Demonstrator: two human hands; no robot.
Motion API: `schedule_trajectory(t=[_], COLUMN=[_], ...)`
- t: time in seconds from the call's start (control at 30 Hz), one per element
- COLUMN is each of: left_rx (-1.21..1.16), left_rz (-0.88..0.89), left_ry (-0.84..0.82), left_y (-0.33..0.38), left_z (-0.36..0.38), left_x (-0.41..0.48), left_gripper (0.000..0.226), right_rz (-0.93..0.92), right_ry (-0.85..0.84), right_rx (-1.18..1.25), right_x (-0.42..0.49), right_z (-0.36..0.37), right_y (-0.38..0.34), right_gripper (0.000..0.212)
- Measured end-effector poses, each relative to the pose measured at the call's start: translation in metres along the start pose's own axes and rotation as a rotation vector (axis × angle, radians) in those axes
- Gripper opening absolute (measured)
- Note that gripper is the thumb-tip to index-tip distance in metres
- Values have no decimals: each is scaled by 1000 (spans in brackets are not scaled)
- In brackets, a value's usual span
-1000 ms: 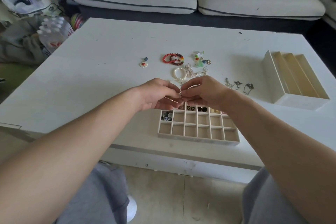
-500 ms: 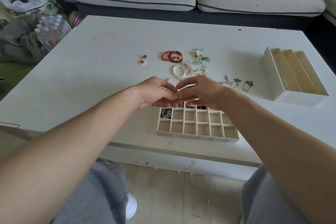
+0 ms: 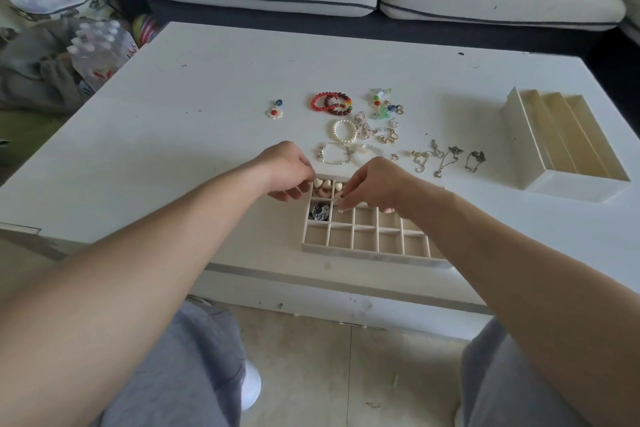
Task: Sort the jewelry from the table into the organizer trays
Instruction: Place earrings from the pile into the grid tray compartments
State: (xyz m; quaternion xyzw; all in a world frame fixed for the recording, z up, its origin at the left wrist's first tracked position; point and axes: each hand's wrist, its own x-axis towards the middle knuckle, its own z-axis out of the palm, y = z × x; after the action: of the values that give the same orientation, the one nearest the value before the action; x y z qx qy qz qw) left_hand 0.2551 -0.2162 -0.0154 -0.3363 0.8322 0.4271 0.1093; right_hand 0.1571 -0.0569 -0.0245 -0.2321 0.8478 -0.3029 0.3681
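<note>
Hovering over grid tray (image 3: 349, 252): left hand (image 3: 284, 170); right hand (image 3: 378, 184).

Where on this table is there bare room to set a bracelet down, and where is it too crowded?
Free: the table left of the flower charm; the strip between the red bracelets and the table's far edge; the gap between the necklaces and the slotted tray. Crowded: from the red bracelets across to the necklaces, just beyond the grid tray.
</note>
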Motion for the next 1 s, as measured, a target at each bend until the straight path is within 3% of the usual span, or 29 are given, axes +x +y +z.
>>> schedule_trajectory(t=[0.2,0.7,1.0], left_rx=[-6,82,134], left_rz=[-121,-96,-94], left_ry=[-110,-124,-127], left_y=[-6,-8,-8], left_z=[9,10,8], left_x=[1,4,9], left_gripper=[22,9,9], right_rz=[3,-62,-96], right_ry=[92,316,296], right_rx=[-101,-451,-369], right_x=[5,3,5], right_z=[24,45,28], right_y=[5,4,5], right_gripper=[13,21,14])
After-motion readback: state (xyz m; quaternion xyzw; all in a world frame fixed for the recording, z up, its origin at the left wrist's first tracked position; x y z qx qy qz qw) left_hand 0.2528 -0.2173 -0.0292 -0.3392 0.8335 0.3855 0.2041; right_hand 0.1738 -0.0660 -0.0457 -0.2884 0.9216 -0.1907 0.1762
